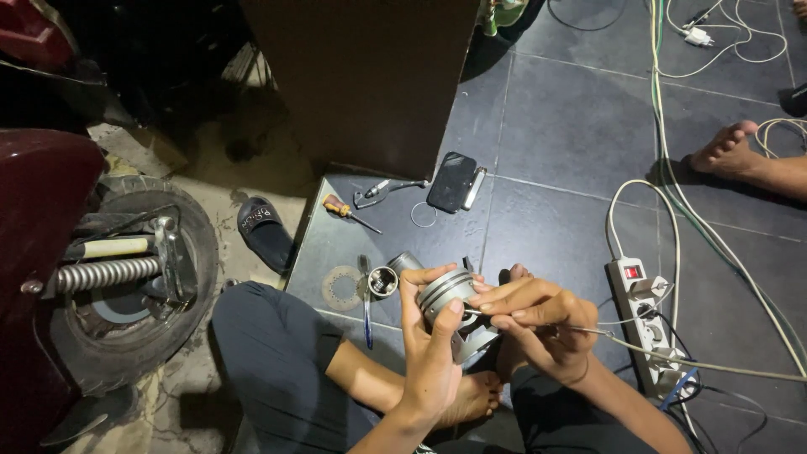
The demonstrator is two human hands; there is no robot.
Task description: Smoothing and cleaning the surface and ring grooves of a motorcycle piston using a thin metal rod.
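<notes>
1. The left hand [429, 332] grips a grey ribbed metal piston [447, 292] from below, thumb laid on its near side and fingers curled over its crown, holding it above the person's crossed legs.
2. The right hand [530, 324] is closed in a pinch at the piston's right edge, fingertips [481, 287] pressed to the ring grooves; whatever thin part they hold is too small to make out.
3. Judged from the grip, the work goes best with the piston kept steady in the left hand while the right fingers work evenly round the groove, without forcing.
4. On the dark tiled floor [572, 126], just left of the hands, stand a small round metal cylinder part [383, 282] and a flat perforated disc [341, 287].
5. Farther off lie an orange-handled screwdriver [340, 208], grey pliers [378, 192] and a black phone [451, 182].
6. To the right sits a white power strip [643, 315] with trailing cables; another person's bare foot [727, 147] rests at far right.
7. At left, a scooter's rear tyre [143, 286] and coiled shock spring [105, 273] stand near a black sandal [262, 229].
</notes>
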